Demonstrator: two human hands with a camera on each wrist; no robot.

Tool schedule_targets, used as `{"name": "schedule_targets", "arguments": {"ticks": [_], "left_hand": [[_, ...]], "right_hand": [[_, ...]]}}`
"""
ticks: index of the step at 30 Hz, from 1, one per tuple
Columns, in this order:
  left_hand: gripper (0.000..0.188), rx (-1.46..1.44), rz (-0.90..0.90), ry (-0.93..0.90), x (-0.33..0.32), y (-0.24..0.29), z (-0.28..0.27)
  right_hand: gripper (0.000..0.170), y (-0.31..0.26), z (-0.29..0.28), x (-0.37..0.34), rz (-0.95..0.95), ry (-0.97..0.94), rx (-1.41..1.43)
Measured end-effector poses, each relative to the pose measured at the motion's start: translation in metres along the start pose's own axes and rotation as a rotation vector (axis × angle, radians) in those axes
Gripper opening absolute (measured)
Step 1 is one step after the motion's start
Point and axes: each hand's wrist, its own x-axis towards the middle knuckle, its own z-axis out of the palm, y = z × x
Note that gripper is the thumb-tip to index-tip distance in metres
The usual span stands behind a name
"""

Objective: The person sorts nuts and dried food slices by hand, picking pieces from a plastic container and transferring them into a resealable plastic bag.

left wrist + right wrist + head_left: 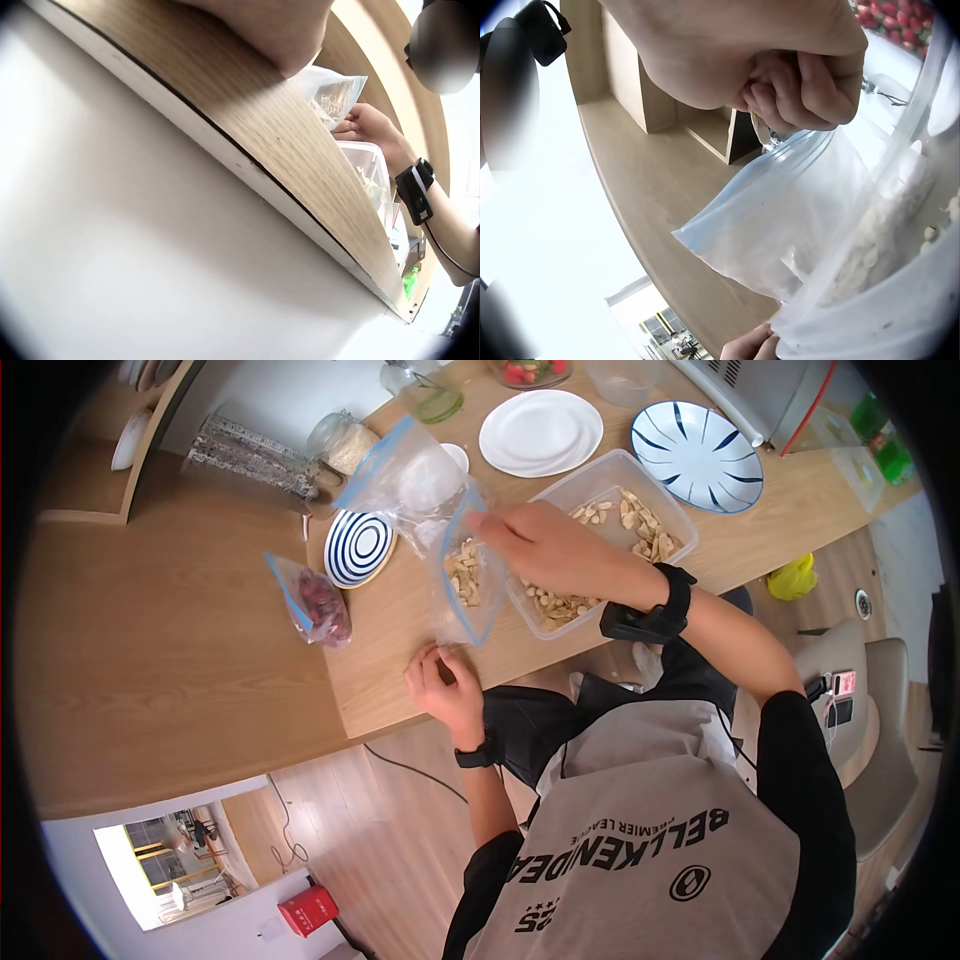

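My right hand [550, 550] is over the mouth of a clear zip bag [485, 595] with a blue seal, which stands part-filled with pale dried slices [463, 572]. In the right wrist view its fingers are curled, and a pale slice [760, 129] shows beneath them above the bag [780, 217]. Right beside the bag is a clear plastic container [678, 510] of similar slices. My left hand [445, 685] rests at the table's front edge by the bag's lower corner, fingers loosely bent; whether they touch the bag is unclear.
Behind the bag lies another clear bag [400, 475]. A bag of dark red pieces [322, 605] and a blue-ringed plate [358, 548] are at the left. White plates [540, 432], a blue-striped plate [697, 455] and jars [343, 444] line the back.
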Motion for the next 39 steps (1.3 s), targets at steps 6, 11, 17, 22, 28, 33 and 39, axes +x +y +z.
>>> {"name": "schedule_targets", "arguments": {"ticks": [6,11,17,22,28,33,39], "left_hand": [[0.011,-0.016,-0.017,-0.007,-0.002,-0.002,0.000],[0.011,-0.021,-0.035,-0.018,-0.001,0.000,0.000],[0.012,-0.018,-0.034,-0.014,-0.002,-0.001,0.000],[0.012,-0.013,-0.024,-0.008,0.000,0.001,-0.001],[0.013,-0.010,-0.026,-0.008,-0.001,-0.001,0.000],[0.013,-0.007,-0.019,-0.010,-0.001,-0.001,0.000],[0.012,-0.008,-0.021,-0.009,0.001,-0.003,0.004]], "right_hand": [[0.041,0.008,0.001,-0.005,-0.055,0.022,0.134],[0.041,0.015,0.003,0.001,-0.064,-0.021,0.122],[0.043,0.004,-0.005,-0.002,0.071,-0.121,0.179],[0.039,-0.005,-0.003,-0.012,0.153,0.019,0.385],[0.022,-0.049,-0.026,-0.048,-0.226,0.523,0.405],[0.022,-0.036,-0.005,-0.050,-0.514,0.514,0.216],[0.020,0.010,0.001,-0.036,0.101,0.092,0.525]]}}
